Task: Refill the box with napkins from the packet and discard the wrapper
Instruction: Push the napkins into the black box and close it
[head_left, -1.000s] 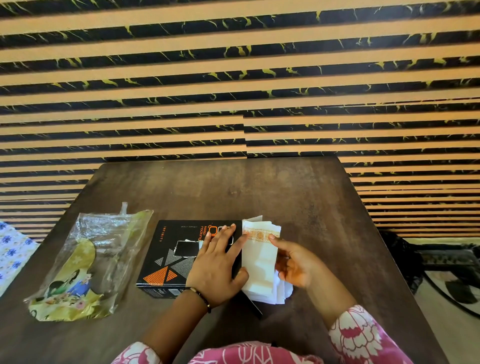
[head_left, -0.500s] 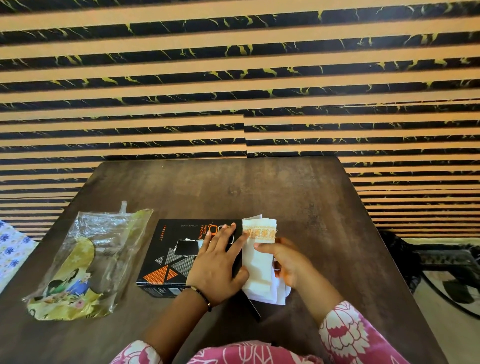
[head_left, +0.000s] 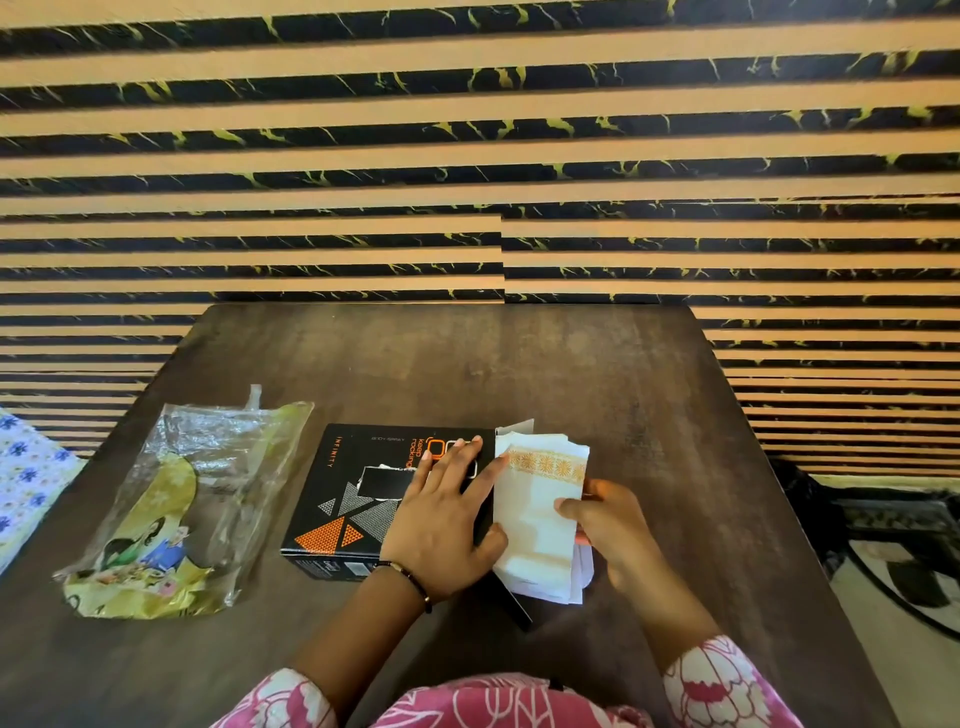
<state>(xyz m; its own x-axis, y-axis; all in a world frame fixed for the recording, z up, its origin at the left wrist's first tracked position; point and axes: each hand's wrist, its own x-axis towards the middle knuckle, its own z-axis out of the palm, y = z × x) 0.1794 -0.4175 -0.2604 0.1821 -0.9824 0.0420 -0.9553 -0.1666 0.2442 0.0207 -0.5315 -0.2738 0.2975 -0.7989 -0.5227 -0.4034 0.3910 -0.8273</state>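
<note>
From the head view, one black cardboard box (head_left: 363, 499) with orange triangles lies on the dark wood-grain worktop (head_left: 519, 364). The left hand (head_left: 441, 525) lies flat on the box, fingers straight. At the box's right end, the right hand (head_left: 608, 519) pinches a stack of white paper napkins (head_left: 535, 519). One crumpled clear plastic wrapper (head_left: 182, 509) lies left of the box.

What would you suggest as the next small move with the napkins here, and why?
Probably push the napkins leftward into the box. The stack stands at the box's right end, mostly outside it, with the right hand gripping it and the left hand flat on the box top, steadying it. The empty wrapper can wait.
</note>
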